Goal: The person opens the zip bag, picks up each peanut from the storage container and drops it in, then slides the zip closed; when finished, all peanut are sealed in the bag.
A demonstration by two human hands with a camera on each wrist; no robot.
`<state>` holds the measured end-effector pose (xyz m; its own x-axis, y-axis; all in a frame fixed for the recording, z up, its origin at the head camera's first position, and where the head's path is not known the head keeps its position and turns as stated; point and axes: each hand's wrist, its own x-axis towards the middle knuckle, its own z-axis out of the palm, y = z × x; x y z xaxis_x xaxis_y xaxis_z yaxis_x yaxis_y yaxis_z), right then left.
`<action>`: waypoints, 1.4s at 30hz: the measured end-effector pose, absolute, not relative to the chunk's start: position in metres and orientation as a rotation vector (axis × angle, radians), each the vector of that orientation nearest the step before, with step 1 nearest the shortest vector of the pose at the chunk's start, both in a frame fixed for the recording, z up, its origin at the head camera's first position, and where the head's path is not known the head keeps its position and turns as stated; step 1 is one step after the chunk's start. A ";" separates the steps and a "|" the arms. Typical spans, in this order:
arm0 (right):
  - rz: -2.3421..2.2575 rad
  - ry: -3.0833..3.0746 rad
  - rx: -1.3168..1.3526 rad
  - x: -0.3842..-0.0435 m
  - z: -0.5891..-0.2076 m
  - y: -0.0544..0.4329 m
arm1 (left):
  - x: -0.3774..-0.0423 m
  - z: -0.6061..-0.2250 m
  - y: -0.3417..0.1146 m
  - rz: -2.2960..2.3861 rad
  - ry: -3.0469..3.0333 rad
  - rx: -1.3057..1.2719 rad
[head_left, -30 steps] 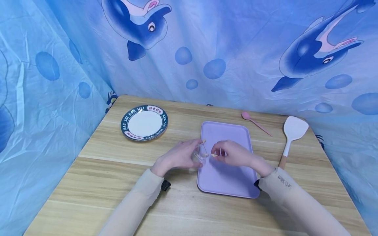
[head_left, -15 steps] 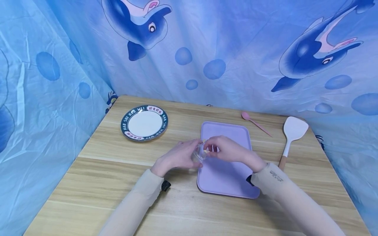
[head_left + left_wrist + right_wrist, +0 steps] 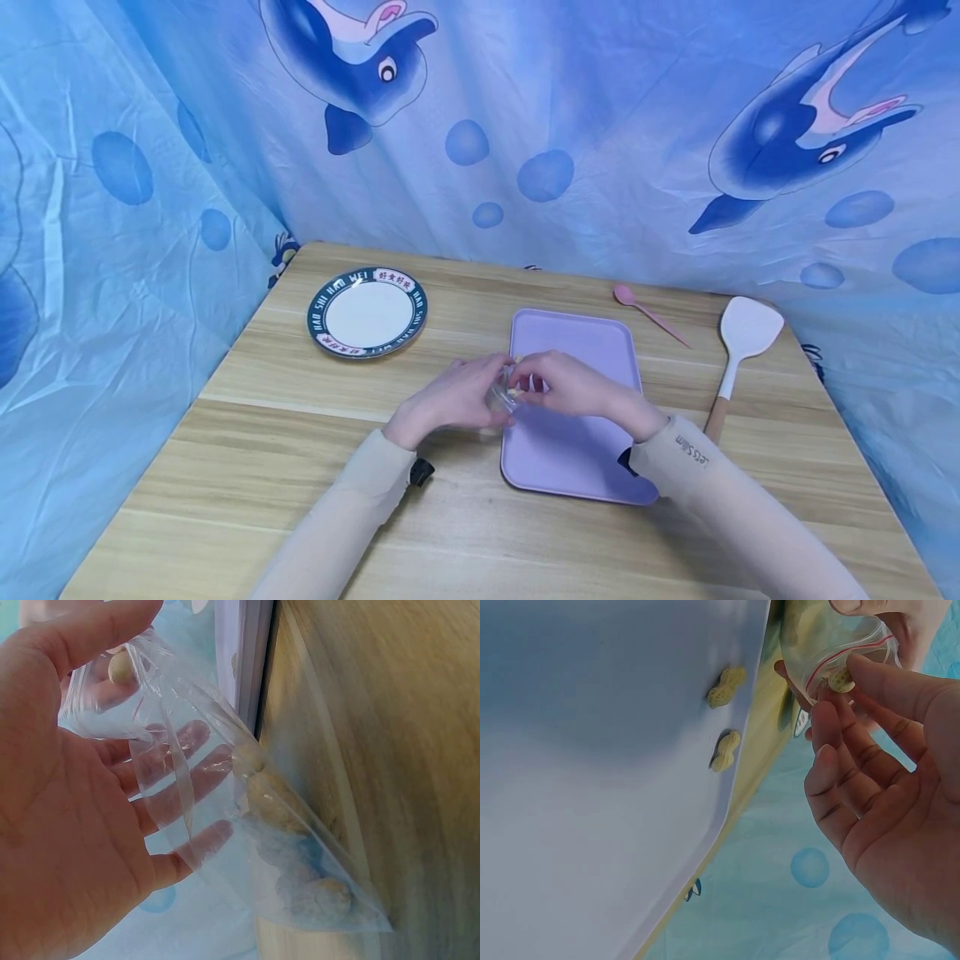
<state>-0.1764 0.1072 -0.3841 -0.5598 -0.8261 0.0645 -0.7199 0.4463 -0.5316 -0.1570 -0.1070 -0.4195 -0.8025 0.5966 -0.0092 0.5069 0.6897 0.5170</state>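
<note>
My left hand [image 3: 467, 393] grips a clear zip bag [image 3: 499, 397] over the left edge of the purple tray [image 3: 577, 462]. In the left wrist view, several peanuts in the shell [image 3: 276, 801] lie in the bag's lower part. The bag's mouth, with its red zip line, is spread apart. My right hand [image 3: 568, 385] is at that mouth and pinches a single peanut [image 3: 841, 680] between thumb and fingers. In the right wrist view, two more peanuts, an upper peanut [image 3: 725, 687] and a lower peanut [image 3: 725, 751], lie on the tray near its edge.
A white plate with a dark green patterned rim [image 3: 327, 302] sits at the back left of the wooden table [image 3: 247, 450]. Behind the tray's right side lies a pink spoon [image 3: 651, 315]. A white spatula [image 3: 750, 327] with a wooden handle lies farther right. Blue curtains enclose the table.
My right hand has moved left from over the tray to the bag's mouth, carrying the peanut. My left hand and the bag have stayed in place.
</note>
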 end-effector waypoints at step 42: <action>-0.833 2.601 -1.226 -0.203 -0.375 0.124 | -0.157 -0.416 -0.106 0.730 2.720 0.877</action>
